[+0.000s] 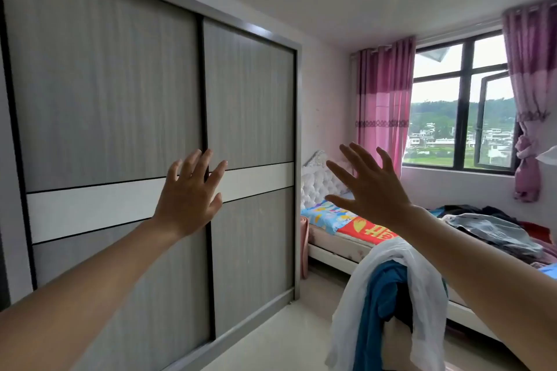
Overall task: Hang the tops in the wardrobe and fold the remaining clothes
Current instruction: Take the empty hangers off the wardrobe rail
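- Facing the wardrobe [114, 117], its two sliding doors closed, the person holds both hands up, empty.
- The left hand [190, 193] has its fingers straight and spread over the upright seam [203, 99] where the doors meet; whether it touches the panel cannot be told.
- The right hand [370, 187], also spread, hangs in the air further right, clear of the doors.
- The left hand looks the nearer one for sliding a door sideways, likely the first step.
- A white top [422, 280] and a blue garment [376, 301] hang draped low at the near right; more clothes [494, 232] lie piled on the bed [337, 247] beyond.
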### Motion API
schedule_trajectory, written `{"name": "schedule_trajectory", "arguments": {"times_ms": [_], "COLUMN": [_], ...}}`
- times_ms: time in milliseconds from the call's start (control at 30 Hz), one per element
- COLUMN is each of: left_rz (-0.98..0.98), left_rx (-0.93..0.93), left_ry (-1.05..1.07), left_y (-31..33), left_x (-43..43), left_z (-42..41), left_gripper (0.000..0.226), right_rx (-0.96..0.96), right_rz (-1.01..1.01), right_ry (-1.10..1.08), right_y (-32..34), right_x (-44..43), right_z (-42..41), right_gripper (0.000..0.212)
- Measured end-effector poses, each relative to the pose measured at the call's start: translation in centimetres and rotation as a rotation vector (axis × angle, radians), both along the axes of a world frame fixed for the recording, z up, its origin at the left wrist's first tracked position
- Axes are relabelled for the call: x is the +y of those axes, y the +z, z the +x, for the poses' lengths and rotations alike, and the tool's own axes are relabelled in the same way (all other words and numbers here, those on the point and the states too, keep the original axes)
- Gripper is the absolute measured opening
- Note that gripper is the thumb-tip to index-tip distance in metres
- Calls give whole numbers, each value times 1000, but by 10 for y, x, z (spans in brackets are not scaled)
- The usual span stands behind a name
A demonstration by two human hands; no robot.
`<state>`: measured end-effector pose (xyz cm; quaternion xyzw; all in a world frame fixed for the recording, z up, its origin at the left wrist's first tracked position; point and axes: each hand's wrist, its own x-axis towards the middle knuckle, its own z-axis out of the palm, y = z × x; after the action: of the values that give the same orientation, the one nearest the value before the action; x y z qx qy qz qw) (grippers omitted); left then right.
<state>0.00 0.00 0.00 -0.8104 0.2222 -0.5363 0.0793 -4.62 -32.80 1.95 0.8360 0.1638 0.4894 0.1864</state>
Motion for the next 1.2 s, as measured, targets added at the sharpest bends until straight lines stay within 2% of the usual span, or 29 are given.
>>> {"name": "schedule_trajectory", "arguments": {"times_ms": [67, 167, 367, 667, 867, 1200], "left_rz": [-14, -3, -9, -6, -65, -124], "left_rx": [-8, -43, 34, 146, 229, 247], "left_ry": [-11, 8, 42, 63, 48, -26], "left_y": [1, -14, -36, -86, -105, -115], "left_x": [-3, -4, -8, 7, 33, 115], "left_z": [1, 8, 11, 37, 89, 226], "left_gripper": [52, 52, 52, 52, 54, 52], "right_rx": [6, -97, -168, -5, 11, 4], "right_rz": [9, -30, -69, -81, -70, -93], "right_ry": [-4, 24, 94, 62, 57, -16], "right_y": [-1, -15, -38, -86, -100, -101], "right_x": [-2, -6, -4, 10, 36, 109], "right_z": [4, 16, 24, 60, 103, 224], "right_gripper": [72, 61, 53, 50, 48, 47]}}
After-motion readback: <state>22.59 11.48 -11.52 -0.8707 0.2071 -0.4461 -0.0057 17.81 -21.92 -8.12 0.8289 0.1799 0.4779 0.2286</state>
